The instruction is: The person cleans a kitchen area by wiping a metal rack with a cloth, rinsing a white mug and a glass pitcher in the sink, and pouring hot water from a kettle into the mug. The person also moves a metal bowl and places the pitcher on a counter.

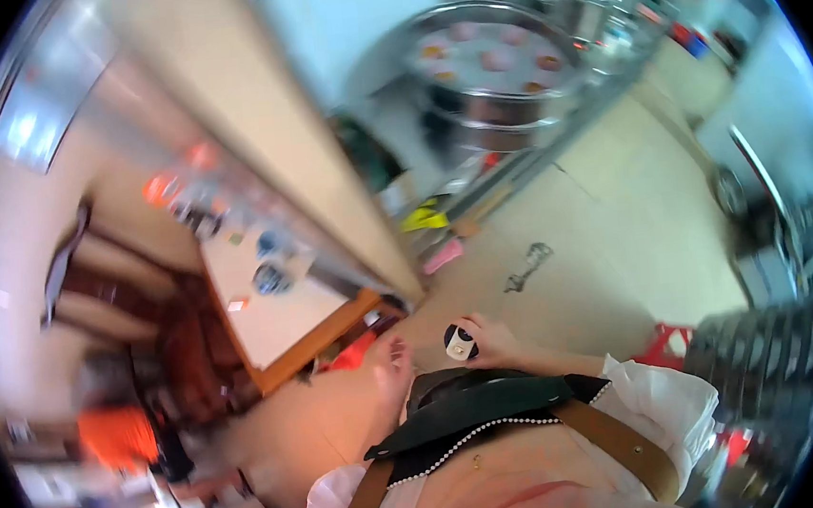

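My right hand (491, 342) is closed around a small round black-and-white object (461, 343), held out in front of my waist. What this object is, I cannot tell. To its left, my left hand (392, 359) hangs blurred and empty, its fingers loosely apart. It is nearest to the corner of a wood-edged table (290, 327) with a pale top. A red item (352, 351) shows just below that table's edge, partly hidden. Beneath both hands I see a dark green apron (469, 410) with brown straps and a string of white beads.
A thick pale pillar (253, 123) rises beside the table. Beyond it, a wide round metal tray (494, 96) holds several pink and yellow pieces. Dark grey crates (765, 347) are stacked at the right. A person in orange (116, 434) is at the lower left.
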{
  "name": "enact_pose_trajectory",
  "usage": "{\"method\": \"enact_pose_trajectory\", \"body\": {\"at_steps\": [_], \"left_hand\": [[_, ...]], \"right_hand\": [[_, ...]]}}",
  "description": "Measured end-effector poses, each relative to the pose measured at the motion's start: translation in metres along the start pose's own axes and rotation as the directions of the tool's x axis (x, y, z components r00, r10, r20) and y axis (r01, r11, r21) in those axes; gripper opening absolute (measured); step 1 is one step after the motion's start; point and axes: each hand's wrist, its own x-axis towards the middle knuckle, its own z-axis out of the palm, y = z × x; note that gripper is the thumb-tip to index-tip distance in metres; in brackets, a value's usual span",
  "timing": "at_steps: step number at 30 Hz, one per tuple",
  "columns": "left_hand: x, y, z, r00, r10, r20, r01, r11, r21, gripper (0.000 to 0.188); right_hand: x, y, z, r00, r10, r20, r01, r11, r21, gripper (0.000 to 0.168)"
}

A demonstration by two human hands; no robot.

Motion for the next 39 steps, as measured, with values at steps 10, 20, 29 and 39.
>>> {"method": "enact_pose_trajectory", "body": {"at_steps": [10,20,29,39], "left_hand": [[0.044,0.177,0.29,0.461,0.344,0.818,-0.513,0.856,-0.071,0.078],[0.161,0.236,0.548,0.279,0.339,0.898,-0.426,0.882,-0.2,0.08],[0.269,0.399,0.79,0.174,0.389,0.905,-0.418,0.861,-0.29,0.073],[0.33,0.445,1.111,0.521,0.129,0.844,-0.03,0.991,-0.132,0.064]], "right_hand": [[-0.159,0.13,-0.128,0.757,0.403,-0.515,-0.481,0.876,-0.021,0.096],[-0.18,0.324,-0.286,0.579,0.29,-0.762,-0.506,0.861,-0.057,0.094],[-0.215,0.455,-0.506,0.264,0.431,-0.863,-0.559,0.797,0.227,0.103],[-0.31,0.653,-0.646,0.039,0.414,-0.909,-0.647,0.704,0.293,0.017]]}}
